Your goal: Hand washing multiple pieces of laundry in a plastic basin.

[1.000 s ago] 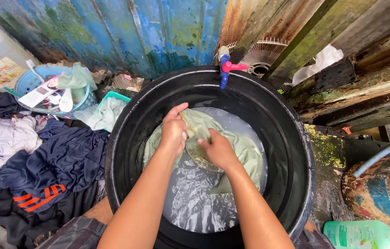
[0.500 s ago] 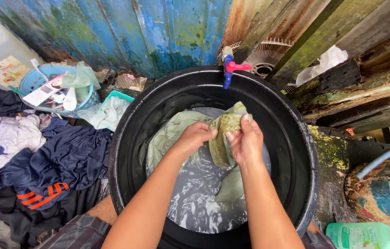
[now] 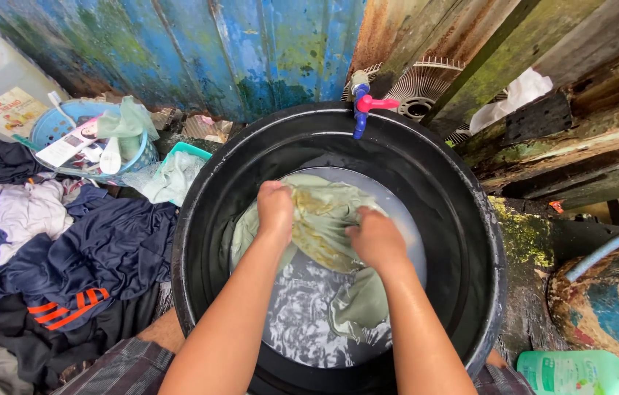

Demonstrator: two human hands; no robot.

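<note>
Around the black tub [image 3: 203, 219] lie a heap of dark clothes [image 3: 83, 256] on the left, a blue basket [image 3: 57, 128] at the far left, a red-handled tap [image 3: 364, 106] over the far rim, and a green bottle [image 3: 573, 371] at the near right. Inside, the pale green garment [image 3: 324, 219] lies in soapy water toward the far side. The left hand [image 3: 275, 207] and right hand [image 3: 375, 238] are both clenched into its cloth, pressing it down. Half a second ago the hands held a bunched fold raised above the water; now it is back down, spread flatter.
</note>
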